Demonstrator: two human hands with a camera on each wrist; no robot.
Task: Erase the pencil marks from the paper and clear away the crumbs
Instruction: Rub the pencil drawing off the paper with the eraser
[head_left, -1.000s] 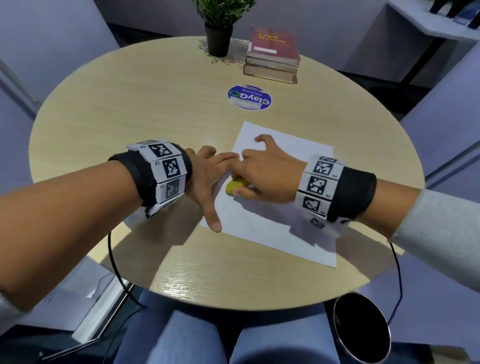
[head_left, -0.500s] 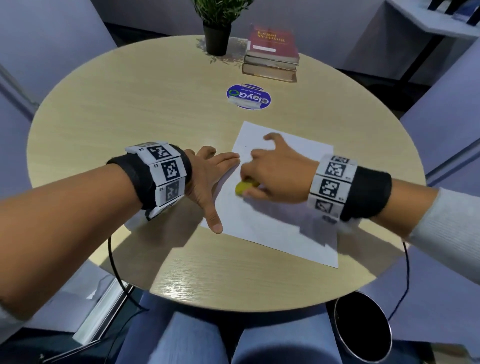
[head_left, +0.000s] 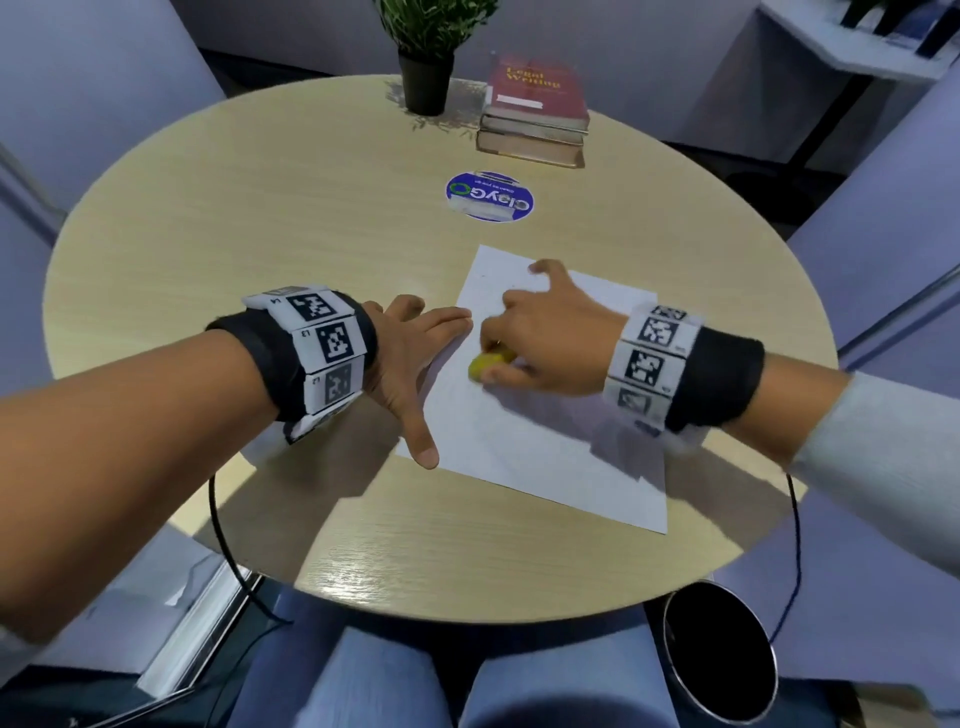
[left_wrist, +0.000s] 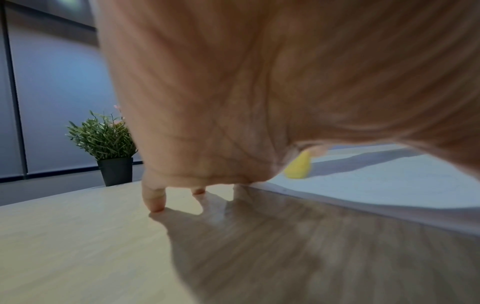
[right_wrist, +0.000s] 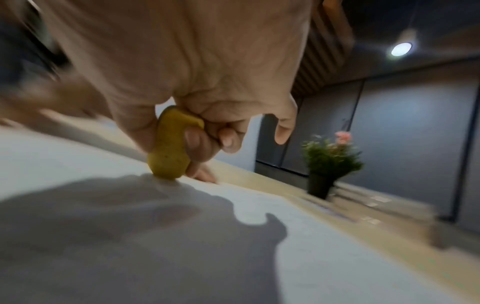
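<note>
Dim wrist views, motion blur, overhead-lit shadows

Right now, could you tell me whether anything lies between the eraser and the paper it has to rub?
Nothing visible does. The right hand pinches the yellow eraser and its lower end sits directly on the paper. The left hand lies flat at the sheet's left edge, beside the eraser, not under it.

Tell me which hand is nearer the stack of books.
Right. The right hand, pinching the yellow eraser on the paper, lies below the stack of books; the left hand sits farther left, at the paper's edge.
</note>
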